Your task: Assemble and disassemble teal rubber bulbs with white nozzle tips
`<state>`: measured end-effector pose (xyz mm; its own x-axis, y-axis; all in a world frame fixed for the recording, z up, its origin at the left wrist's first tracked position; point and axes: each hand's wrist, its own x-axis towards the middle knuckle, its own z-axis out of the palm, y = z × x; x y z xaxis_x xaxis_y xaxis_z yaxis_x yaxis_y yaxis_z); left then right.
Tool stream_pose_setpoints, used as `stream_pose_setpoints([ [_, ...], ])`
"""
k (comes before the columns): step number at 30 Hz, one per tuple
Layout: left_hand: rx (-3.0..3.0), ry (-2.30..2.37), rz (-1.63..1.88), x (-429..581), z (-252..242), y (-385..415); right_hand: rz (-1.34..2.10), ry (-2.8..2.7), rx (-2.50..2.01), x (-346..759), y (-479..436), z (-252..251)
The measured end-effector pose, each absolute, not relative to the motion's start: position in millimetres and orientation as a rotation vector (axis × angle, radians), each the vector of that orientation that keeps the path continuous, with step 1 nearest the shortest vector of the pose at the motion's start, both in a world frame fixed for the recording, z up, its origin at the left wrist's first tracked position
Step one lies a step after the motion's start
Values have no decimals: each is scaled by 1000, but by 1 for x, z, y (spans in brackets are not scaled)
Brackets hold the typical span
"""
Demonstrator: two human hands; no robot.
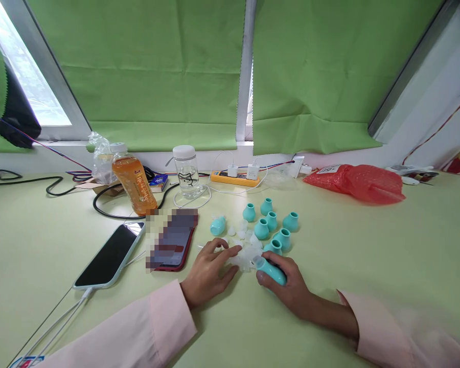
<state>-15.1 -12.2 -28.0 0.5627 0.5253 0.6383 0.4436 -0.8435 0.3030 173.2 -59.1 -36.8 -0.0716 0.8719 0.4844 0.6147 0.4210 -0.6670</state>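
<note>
My right hand (281,281) is wrapped round a turquoise piece (271,271) with a translucent end that points up and left. My left hand (212,271) rests with fingers spread at the left edge of a pile of translucent white pieces (249,254), its fingertips touching or just over them. Behind the pile and to its right stand several small turquoise vase-shaped pieces (261,229), open tops up. A lighter turquoise piece (217,226) lies on its side beyond my left hand.
Left of my hands lie a red-edged phone (176,243) and a charging phone (109,255). Behind are an orange drink bottle (136,184), a clear jar (187,174), a power strip (234,178) and a red bag (356,182) on the pale green table (368,245).
</note>
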Motion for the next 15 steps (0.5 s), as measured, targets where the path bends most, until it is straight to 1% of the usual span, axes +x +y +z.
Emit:
stream_pose_setpoints([
  [3,2721,906,989,-15,-30,-10,322,-1829,-1253,172,-59,-34],
  [5,2707,909,945,-15,-30,-9,274,-1877,-1191,170,-59,-32],
  [11,2671,624,1170,-17,-20,-17,216,-1955,-1056,165,-59,-29],
  [15,2727,629,972,-16,-12,-24,219,-2038,-1061,165,-58,-31],
])
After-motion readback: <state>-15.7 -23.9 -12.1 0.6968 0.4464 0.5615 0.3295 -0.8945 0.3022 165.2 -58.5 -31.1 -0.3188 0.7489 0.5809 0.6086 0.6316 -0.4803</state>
